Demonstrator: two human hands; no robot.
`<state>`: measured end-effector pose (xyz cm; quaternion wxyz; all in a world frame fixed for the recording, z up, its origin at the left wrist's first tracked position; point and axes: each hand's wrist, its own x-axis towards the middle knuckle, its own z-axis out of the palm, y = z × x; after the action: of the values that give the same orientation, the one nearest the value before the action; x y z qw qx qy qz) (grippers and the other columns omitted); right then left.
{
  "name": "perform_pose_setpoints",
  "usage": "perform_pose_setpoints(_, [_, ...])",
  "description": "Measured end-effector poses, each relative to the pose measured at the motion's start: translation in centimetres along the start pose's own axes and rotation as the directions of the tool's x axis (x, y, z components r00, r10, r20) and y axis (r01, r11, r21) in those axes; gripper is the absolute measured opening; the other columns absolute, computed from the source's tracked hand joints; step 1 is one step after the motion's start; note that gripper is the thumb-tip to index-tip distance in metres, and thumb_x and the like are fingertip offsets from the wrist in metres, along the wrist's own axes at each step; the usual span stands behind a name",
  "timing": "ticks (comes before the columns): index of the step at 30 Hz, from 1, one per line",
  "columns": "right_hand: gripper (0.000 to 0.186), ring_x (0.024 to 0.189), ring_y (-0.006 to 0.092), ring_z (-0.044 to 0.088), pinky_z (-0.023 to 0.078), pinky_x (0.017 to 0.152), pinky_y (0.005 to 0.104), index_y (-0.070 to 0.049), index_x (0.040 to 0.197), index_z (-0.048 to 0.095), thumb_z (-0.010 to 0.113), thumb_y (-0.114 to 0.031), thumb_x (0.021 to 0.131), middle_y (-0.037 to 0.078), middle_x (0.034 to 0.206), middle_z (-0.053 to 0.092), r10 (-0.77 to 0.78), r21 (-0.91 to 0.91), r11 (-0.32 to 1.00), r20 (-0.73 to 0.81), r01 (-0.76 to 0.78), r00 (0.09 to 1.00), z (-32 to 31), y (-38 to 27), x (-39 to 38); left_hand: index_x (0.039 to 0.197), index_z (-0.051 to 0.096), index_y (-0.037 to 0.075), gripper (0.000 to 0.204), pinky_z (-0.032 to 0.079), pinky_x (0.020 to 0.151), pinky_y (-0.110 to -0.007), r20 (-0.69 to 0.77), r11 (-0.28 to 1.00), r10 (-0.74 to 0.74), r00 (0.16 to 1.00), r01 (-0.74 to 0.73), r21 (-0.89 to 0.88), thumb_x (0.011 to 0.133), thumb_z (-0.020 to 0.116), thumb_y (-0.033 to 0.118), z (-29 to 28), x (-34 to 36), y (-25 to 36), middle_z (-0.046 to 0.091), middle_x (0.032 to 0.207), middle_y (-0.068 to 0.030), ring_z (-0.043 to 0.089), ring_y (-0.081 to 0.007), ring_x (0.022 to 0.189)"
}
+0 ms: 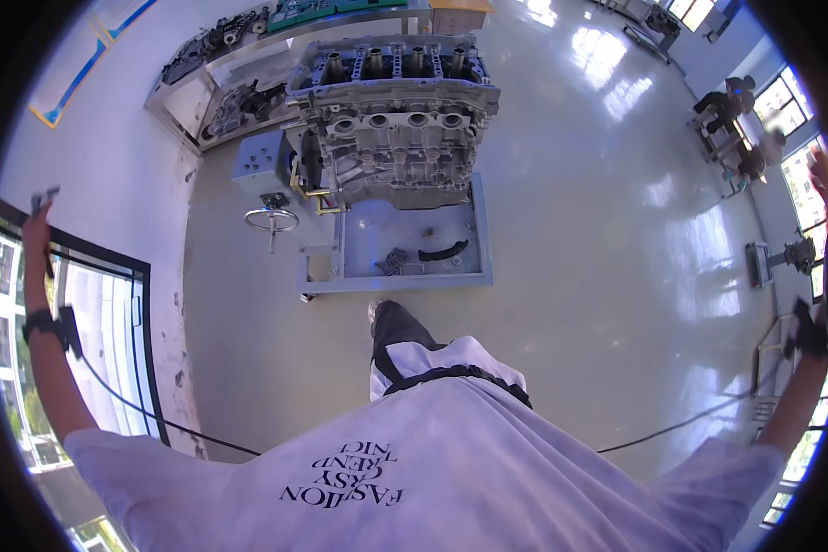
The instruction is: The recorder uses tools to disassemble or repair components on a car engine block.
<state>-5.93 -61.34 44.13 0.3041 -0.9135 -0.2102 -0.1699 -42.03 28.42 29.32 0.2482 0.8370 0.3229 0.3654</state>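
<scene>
Both my arms are spread wide and raised, away from the engine block. At the far left, my left hand (36, 235) is closed around a slim dark metal tool (44, 196). Its head sticks out above the fingers; its exact kind is too small to tell. Along the right rim, my right hand (823, 189) is dim and partly cut off, its fingers seemingly stretched out with nothing visible in them. In front of me a grey metal engine block (400, 138) is mounted on a blue-grey engine stand (483, 235), cylinder bores facing up.
The stand carries a gearbox with a handwheel (271, 220). Its tray (368, 244) holds a dark curved part (443, 251) and small metal pieces. Behind left is a workbench (179, 101) with engine parts. A person (731, 106) is far right. Cables run from both my wrists.
</scene>
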Motion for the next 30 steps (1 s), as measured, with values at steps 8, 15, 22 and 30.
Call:
perform_pose_setpoints(8, [0.022, 0.07, 0.0209, 0.057, 0.046, 0.068, 0.0337, -0.003, 0.093, 0.057, 0.058, -0.021, 0.082, 0.009, 0.077, 0.06, -0.508, 0.228, 0.803, 0.746, 0.551, 0.432, 39.1, -14.2, 6.6, 0.111, 0.057, 0.006, 0.031, 0.017, 0.04, -0.018, 0.448, 0.774, 0.24, 0.861, 0.109, -0.624, 0.091, 0.049, 0.027, 21.9, 4.8, 20.8, 0.021, 0.052, 0.0117, 0.02, 0.0002, 0.041])
perform_pose_setpoints(15, [0.032, 0.081, 0.0164, 0.06, 0.047, 0.071, 0.0325, -0.005, 0.103, 0.06, 0.057, -0.029, 0.082, 0.008, 0.091, 0.063, -0.087, 0.288, 0.881, 0.878, -0.375, 0.47, 62.5, -14.9, 1.5, 0.091, 0.062, 0.0, 0.023, 0.02, 0.042, -0.022, 0.499, 0.412, 0.134, 0.856, 0.41, -0.814, 0.089, 0.051, 0.02, 35.9, -6.6, 19.1, 0.034, 0.05, 0.0077, 0.026, -0.0013, 0.043])
perform_pose_setpoints(22, [0.029, 0.085, 0.0126, 0.059, 0.045, 0.074, 0.0272, -0.008, 0.112, 0.055, 0.052, -0.019, 0.086, 0.002, 0.101, 0.062, 0.021, 0.679, 0.355, 0.682, -0.643, 0.731, 67.6, -14.2, -0.3, 0.086, 0.059, -0.003, 0.022, 0.018, 0.042, -0.021, 0.57, 0.291, -0.295, 0.767, 0.641, -0.711, 0.09, 0.051, 0.017, 39.4, -14.7, 12.3, 0.03, 0.05, 0.0081, 0.024, -0.0007, 0.043])
perform_pose_setpoints(30, [0.037, 0.105, 0.0233, 0.051, 0.044, 0.075, 0.0331, -0.006, 0.113, 0.051, 0.058, -0.015, 0.079, 0.011, 0.114, 0.053, 0.051, 0.578, 0.744, 0.452, -0.336, 0.89, 72.1, -18.3, 1.5, 0.087, 0.057, -0.002, 0.021, 0.016, 0.042, -0.021, 0.579, 0.419, -0.418, 0.7, 0.714, -0.561, 0.09, 0.051, 0.018, 35.2, -14.3, 4.9, 0.026, 0.05, 0.0083, 0.021, -0.0011, 0.044])
